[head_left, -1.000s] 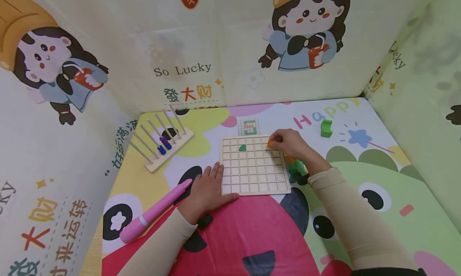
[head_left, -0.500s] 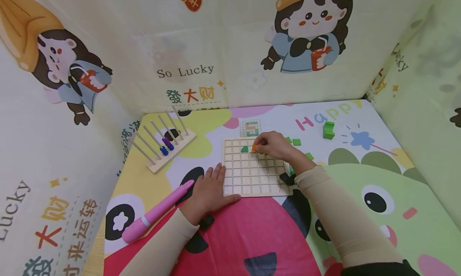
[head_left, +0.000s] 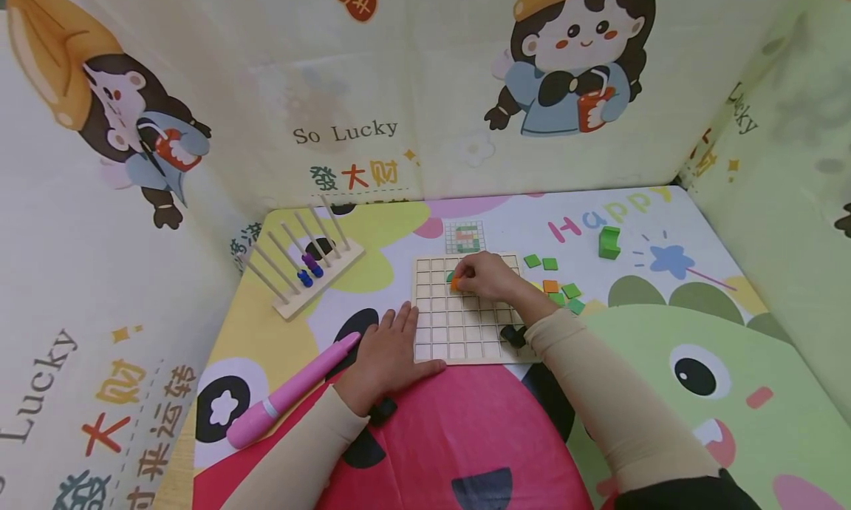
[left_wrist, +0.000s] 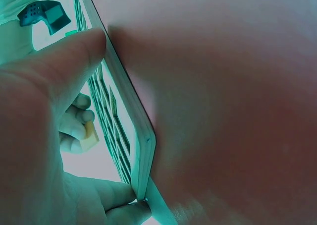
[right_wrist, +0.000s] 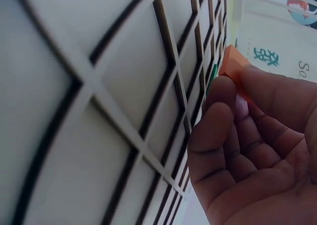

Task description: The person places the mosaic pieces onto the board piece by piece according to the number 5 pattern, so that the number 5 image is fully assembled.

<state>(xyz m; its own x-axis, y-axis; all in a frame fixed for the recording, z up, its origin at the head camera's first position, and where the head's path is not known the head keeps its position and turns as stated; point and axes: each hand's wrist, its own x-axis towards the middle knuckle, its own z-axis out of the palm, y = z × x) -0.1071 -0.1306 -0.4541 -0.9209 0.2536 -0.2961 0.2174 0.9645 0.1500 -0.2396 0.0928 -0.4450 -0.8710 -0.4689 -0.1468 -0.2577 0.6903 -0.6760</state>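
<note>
A pale wooden grid board [head_left: 432,333] lies on the patterned cloth. My left hand [head_left: 377,364] rests at its near left corner, fingers stretched along the left side and the thumb [left_wrist: 81,49] against the front edge. Over the upper left squares, my right hand [head_left: 490,277] pinches a small orange tile [head_left: 455,282] between thumb and fingers. The right wrist view has this orange tile [right_wrist: 233,61] tilted just off the board's surface. A green rounded tile [head_left: 450,276] sits in a square beside it, partly hidden by the hand and orange tile.
Right of the board lie several loose tiles, green [head_left: 549,263] and orange [head_left: 550,285]. A printed pattern card [head_left: 459,238] is behind it. A peg rack with beads [head_left: 339,259] and pink wand [head_left: 292,392] are at left; a green block [head_left: 609,242] stands back right.
My right hand has carried the orange tile leftward from the board's upper right to beside the green tile, uncovering the loose tiles at right. My left hand has stayed in place.
</note>
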